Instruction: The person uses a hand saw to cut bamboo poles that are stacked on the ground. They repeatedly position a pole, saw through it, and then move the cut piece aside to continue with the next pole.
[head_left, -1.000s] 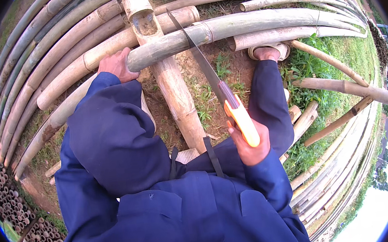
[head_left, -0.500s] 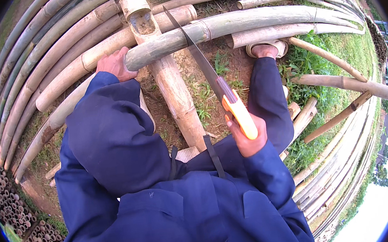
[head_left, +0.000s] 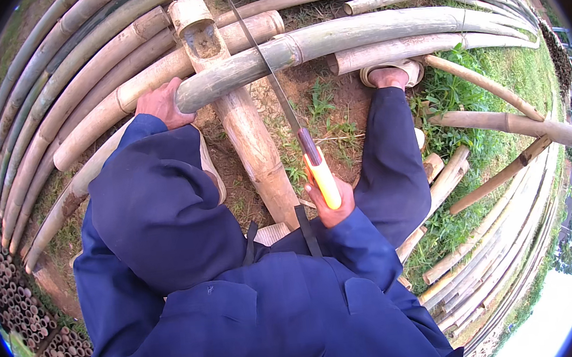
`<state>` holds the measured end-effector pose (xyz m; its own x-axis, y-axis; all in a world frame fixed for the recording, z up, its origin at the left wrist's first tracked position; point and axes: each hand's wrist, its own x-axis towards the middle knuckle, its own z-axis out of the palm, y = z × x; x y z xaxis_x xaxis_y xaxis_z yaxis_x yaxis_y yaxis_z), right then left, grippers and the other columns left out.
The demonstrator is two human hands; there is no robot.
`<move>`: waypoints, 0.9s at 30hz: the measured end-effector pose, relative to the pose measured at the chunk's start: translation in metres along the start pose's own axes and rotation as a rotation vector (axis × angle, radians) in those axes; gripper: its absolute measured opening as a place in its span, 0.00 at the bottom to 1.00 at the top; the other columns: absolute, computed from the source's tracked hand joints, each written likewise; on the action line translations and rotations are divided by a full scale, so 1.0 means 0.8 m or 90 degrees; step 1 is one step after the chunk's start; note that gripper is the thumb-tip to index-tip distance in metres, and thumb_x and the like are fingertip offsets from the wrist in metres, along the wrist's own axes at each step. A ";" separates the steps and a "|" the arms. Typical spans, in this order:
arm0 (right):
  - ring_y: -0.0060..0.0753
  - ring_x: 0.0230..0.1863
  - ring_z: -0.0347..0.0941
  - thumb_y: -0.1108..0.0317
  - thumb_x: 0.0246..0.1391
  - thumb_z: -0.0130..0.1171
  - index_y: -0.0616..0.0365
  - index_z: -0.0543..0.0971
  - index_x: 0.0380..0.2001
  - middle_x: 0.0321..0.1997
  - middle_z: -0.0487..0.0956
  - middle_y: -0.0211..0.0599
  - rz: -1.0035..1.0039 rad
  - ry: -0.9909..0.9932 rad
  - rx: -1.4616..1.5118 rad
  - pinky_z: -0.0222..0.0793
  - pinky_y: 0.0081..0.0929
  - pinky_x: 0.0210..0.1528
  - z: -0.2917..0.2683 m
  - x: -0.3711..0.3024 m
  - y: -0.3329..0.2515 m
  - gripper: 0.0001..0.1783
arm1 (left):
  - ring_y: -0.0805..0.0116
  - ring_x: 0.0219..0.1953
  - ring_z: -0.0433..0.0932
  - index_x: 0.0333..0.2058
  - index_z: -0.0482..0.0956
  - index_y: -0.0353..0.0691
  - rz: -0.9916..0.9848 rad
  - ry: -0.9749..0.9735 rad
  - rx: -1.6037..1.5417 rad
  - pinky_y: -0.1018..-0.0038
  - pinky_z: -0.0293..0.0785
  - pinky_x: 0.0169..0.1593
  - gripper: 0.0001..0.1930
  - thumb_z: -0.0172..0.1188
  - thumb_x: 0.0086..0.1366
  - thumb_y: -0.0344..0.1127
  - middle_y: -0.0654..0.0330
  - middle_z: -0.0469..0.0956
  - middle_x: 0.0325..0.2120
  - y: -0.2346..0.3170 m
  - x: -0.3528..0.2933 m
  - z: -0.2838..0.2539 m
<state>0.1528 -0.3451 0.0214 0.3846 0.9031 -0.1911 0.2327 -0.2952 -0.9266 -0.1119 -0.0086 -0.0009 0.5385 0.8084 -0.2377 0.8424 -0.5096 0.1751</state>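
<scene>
Two hands, both ours: right hand clenched round the yellow handle of the saw; left hand grasping the left end of the grey-green bamboo pole, some fingers hidden from us. Saw blade slants away across the pole, between left hand and nearest node ring; whether the teeth have bitten, we cannot tell. Pole rests over a notched bamboo post, which crosses below it, left of the blade. Further out, a sandalled foot at a pale pole, and stacked poles to the left. On method, we judge: keep the blade square to the pole, wrist in line with the handle, strokes long and light; left hand should press the pole firmly to the post and stay clear of the teeth. Against half a second earlier: handle has swung leftward, nearer our middle; blade points more directly away, its flat showing narrower, so it seems turned more on edge. Left hand remains at the pole's end; crossing point near the node looks much the same.
</scene>
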 end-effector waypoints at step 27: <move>0.35 0.25 0.74 0.73 0.59 0.66 0.64 0.80 0.41 0.26 0.78 0.44 -0.058 -0.007 -0.020 0.72 0.33 0.33 0.010 0.086 -0.051 0.09 | 0.45 0.46 0.85 0.52 0.74 0.46 -0.015 -0.062 0.030 0.53 0.80 0.50 0.34 0.71 0.48 0.55 0.45 0.85 0.44 0.011 0.001 -0.015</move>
<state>0.1622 -0.2686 0.0433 0.3506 0.9300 -0.1102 0.2942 -0.2211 -0.9298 -0.1045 -0.0090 0.0121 0.5164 0.7885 -0.3340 0.8534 -0.5062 0.1246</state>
